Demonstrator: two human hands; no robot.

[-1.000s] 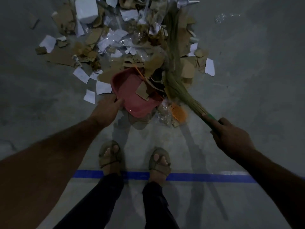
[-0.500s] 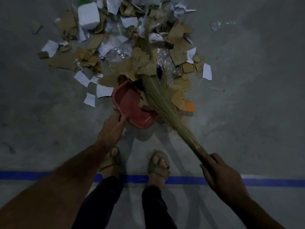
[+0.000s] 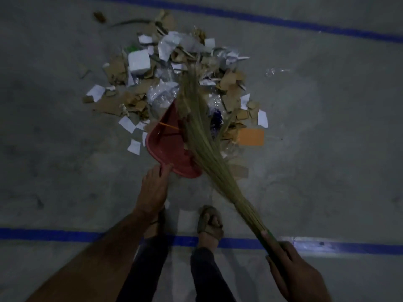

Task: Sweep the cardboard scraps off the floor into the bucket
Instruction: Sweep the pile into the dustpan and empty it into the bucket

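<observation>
A pile of brown cardboard scraps, white paper bits and clear plastic lies on the grey concrete floor ahead of my feet. A red dustpan sits tilted at the pile's near edge, and my left hand holds its near rim. My right hand grips the green handle of a straw broom. The broom's bristles lie across the dustpan and reach into the middle of the pile. No bucket is in view.
A white box and an orange card lie among the scraps. My sandalled feet stand on a blue floor line; a second blue line runs behind the pile. A dark scrap lies far left.
The view has pulled back and up, showing the whole pile. The broom has swung left, from beside the dustpan to lying across it. My left hand stays on the dustpan.
</observation>
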